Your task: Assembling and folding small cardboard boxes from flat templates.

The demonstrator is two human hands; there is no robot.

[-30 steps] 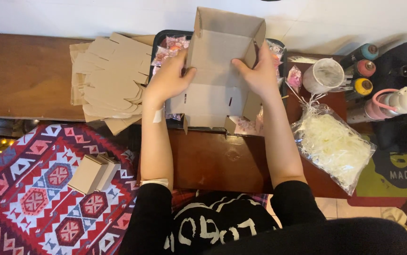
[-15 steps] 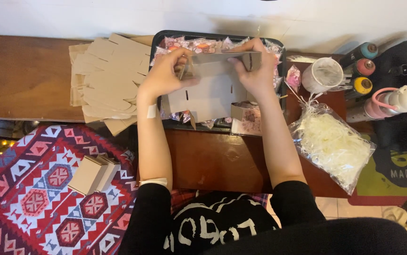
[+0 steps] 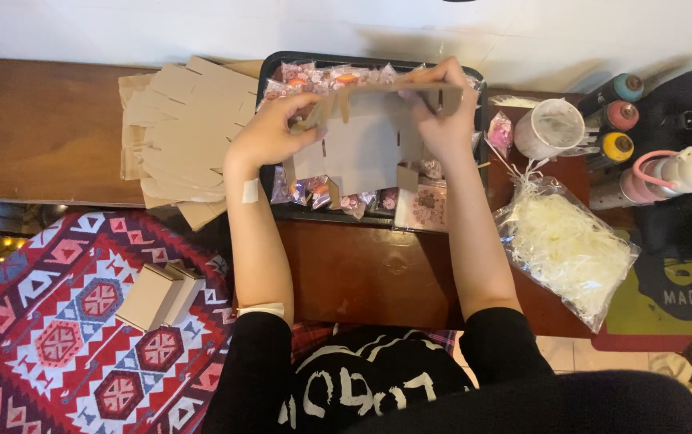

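Folded lower since a second ago: the cardboard box blank (image 3: 366, 145), then held upright with its open side facing up, now lies flattened between the hands, top flaps bent over along the far edge. Left hand (image 3: 269, 137) grips the blank's left end, fingers curled over the flap; right hand (image 3: 442, 120) clamps the right end, fingers over the top edge. Hands apart, one at each end.

Directly beneath the blank: black tray (image 3: 281, 68) on the wooden bench (image 3: 40, 128), filled with small wrapped sweets (image 3: 314, 76).

Left of the left hand: stack of flat cardboard blanks (image 3: 181, 128).

Right of the right hand: white cup (image 3: 551, 128); beyond it, spray cans (image 3: 615, 116) with coloured caps and a pink-and-white bottle (image 3: 675, 173).

Nearer the body, right side: clear bag of white shredded filler (image 3: 567, 249).

Below the left forearm: patterned red stool (image 3: 57, 337), carrying two finished small boxes (image 3: 157, 293).
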